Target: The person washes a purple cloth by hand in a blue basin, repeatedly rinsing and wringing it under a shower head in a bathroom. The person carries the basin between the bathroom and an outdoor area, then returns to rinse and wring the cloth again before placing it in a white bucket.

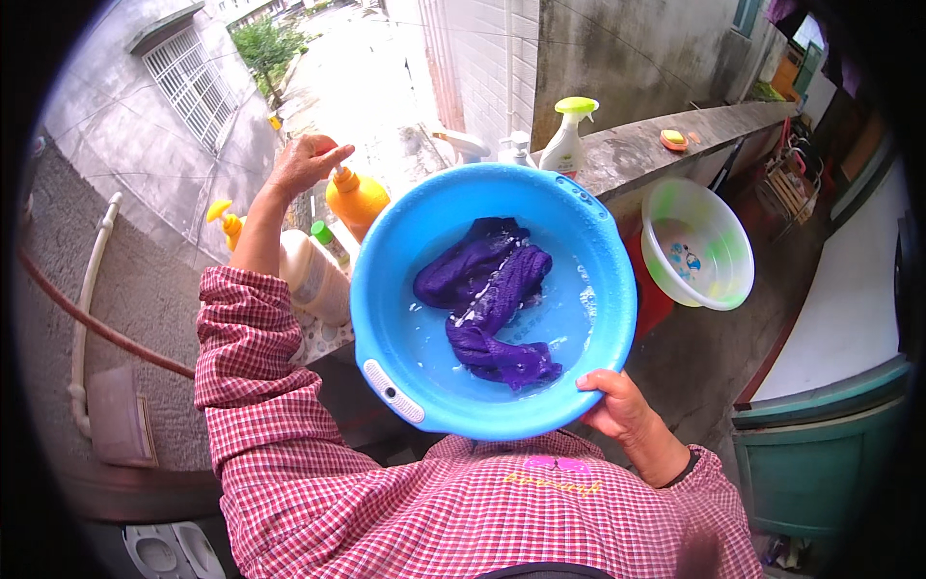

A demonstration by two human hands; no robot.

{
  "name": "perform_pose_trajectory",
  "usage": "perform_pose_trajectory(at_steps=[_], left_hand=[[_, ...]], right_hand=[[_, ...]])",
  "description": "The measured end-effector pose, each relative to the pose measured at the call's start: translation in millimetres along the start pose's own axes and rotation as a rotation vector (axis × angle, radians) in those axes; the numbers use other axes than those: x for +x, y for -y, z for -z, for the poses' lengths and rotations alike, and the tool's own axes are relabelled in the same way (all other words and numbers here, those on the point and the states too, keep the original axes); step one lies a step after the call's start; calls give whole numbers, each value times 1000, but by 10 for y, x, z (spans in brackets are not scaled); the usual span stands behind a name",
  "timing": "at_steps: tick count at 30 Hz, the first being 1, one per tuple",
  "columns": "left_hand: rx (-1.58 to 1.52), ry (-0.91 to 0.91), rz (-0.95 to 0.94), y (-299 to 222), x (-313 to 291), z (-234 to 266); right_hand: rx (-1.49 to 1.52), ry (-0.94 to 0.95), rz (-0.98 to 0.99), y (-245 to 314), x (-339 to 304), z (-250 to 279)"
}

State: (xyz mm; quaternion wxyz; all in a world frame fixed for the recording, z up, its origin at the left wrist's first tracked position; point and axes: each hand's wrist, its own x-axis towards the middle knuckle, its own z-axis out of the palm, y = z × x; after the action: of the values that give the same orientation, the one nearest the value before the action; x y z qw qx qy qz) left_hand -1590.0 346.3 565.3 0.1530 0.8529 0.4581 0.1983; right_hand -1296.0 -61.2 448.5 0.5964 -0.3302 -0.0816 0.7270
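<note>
A light-blue plastic basin (395,261) of water is tilted up in front of me. In it lies a soaked, dark purple piece of cloth (492,309), bunched and twisted, with a little foam on it. My right hand (622,413) grips the near right rim, thumb on the edge and fingers underneath. Out at the far left, my left hand (307,162) is closed at the top of an orange pump bottle (357,201); its curled fingers hide most of the pump head. A large whitish bottle (313,275) and a green-capped bottle (330,241) stand beside my left forearm.
Behind the basin stands a spray bottle (564,140) with a lime-green head. A yellow soap bar (672,137) sits on the concrete ledge (627,150). Right of the basin is a pale green-and-white basin (699,246). Another yellow pump bottle (228,224) is left of my forearm.
</note>
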Motion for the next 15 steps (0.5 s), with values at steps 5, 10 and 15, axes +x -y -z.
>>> perform_pose_trajectory(at_steps=[5, 10, 15], left_hand=[[9, -14, 101, -151, 128, -115], [242, 15, 135, -133, 282, -203], [330, -7, 30, 62, 367, -361]], right_hand=[[83, 83, -4, -89, 121, -234], [32, -15, -16, -157, 218, -356], [-33, -58, 40, -184, 224, -460]])
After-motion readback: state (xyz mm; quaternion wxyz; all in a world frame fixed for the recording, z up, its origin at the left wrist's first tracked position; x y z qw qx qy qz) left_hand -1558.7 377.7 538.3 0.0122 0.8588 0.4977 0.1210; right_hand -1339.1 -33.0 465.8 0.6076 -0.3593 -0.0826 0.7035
